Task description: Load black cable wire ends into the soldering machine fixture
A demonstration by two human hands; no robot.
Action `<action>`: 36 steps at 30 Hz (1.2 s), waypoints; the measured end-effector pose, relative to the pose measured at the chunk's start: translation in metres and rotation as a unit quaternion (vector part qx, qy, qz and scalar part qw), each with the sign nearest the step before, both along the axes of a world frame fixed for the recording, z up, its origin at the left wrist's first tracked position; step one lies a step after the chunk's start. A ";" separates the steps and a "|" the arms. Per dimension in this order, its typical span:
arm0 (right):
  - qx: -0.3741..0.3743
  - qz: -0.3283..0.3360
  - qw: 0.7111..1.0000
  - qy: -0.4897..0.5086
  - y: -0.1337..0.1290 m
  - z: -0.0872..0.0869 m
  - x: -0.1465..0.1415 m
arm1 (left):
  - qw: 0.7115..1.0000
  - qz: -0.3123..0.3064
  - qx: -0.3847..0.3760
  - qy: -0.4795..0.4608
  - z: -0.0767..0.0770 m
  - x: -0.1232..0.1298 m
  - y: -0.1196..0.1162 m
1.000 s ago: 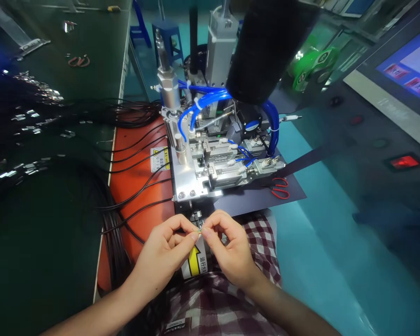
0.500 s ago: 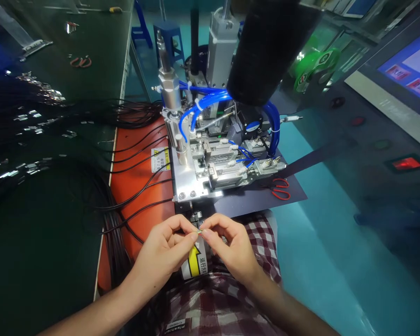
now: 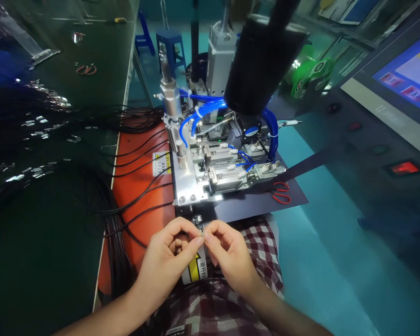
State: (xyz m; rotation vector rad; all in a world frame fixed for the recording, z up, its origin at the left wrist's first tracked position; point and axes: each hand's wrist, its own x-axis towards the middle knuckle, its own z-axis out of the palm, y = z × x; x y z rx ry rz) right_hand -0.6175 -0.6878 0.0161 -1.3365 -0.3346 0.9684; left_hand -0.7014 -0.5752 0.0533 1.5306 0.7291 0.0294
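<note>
My left hand (image 3: 171,254) and my right hand (image 3: 229,254) meet at the fingertips in front of the metal machine (image 3: 220,163). Each pinches thumb against forefinger, and between them is a tiny item too small to make out. Just below the fingertips is a white label with a yellow arrow (image 3: 193,270). A small dark metal fixture (image 3: 198,220) lies right beyond the fingers. Thin black cables (image 3: 140,214) run over the orange surface (image 3: 126,186) to the left of my left hand.
On the dark green table (image 3: 38,242) at left lie bundled black cables with shiny ends. Red-handled scissors (image 3: 282,192) rest right of the machine. A black cylinder (image 3: 262,65) hangs above it. A control panel with a screen (image 3: 409,74) stands at right.
Both hands remain pinched together and have shifted slightly down in the view. The tiny item showed yellowish-green between the fingertips before and is now harder to see. The camera view has shifted a little.
</note>
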 end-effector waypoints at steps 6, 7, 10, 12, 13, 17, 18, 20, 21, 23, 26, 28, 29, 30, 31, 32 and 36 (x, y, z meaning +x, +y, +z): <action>-0.001 0.030 1.000 -0.004 -0.004 0.006 0.002 | 0.999 -0.020 -0.031 -0.004 0.003 0.001 0.002; 0.001 0.043 0.999 0.005 -0.005 0.007 0.004 | 0.999 -0.025 -0.007 -0.024 0.003 -0.001 0.001; -0.016 0.057 0.998 -0.023 -0.004 0.005 0.010 | 0.986 -0.067 0.125 -0.088 -0.001 -0.005 0.003; -0.028 0.054 0.996 -0.058 -0.002 0.002 0.014 | 0.966 -0.119 0.213 -0.086 -0.003 -0.006 0.006; -0.031 0.054 0.996 -0.069 0.000 0.000 0.016 | 0.957 -0.143 0.242 -0.070 -0.003 -0.005 0.008; -0.046 0.049 0.995 -0.076 0.007 -0.008 0.029 | 0.938 -0.179 0.297 0.000 -0.005 -0.003 0.019; -0.053 0.049 0.995 -0.075 0.009 -0.010 0.033 | 0.934 -0.173 0.312 0.000 -0.007 -0.003 0.023; -0.063 0.059 0.994 -0.072 0.011 -0.013 0.040 | 0.926 -0.165 0.339 -0.020 -0.012 -0.005 0.028; -0.066 0.067 0.993 -0.070 0.012 -0.015 0.042 | 0.922 -0.168 0.348 -0.035 -0.015 -0.006 0.031; -0.070 0.079 0.992 -0.066 0.013 -0.018 0.046 | 0.907 -0.192 0.369 -0.059 -0.021 -0.009 0.034; -0.073 0.083 0.992 -0.062 0.014 -0.022 0.046 | 0.877 -0.228 0.417 -0.063 -0.025 -0.011 0.037; -0.076 0.082 0.992 -0.063 0.015 -0.023 0.045 | 0.859 -0.232 0.452 -0.067 -0.025 -0.011 0.037; -0.078 0.081 0.992 -0.064 0.016 -0.024 0.045 | 0.851 -0.231 0.467 -0.071 -0.024 -0.010 0.037; -0.079 0.080 0.991 -0.066 0.016 -0.024 0.044 | 0.843 -0.229 0.481 -0.073 -0.023 -0.009 0.037; -0.081 0.079 0.991 -0.068 0.017 -0.025 0.044 | 0.836 -0.229 0.493 -0.073 -0.023 -0.008 0.037; -0.081 0.078 0.991 -0.070 0.017 -0.025 0.044 | 0.830 -0.230 0.504 -0.070 -0.022 -0.007 0.037; -0.078 0.075 0.992 -0.071 0.018 -0.025 0.045 | 0.816 -0.231 0.527 -0.055 -0.026 -0.008 0.037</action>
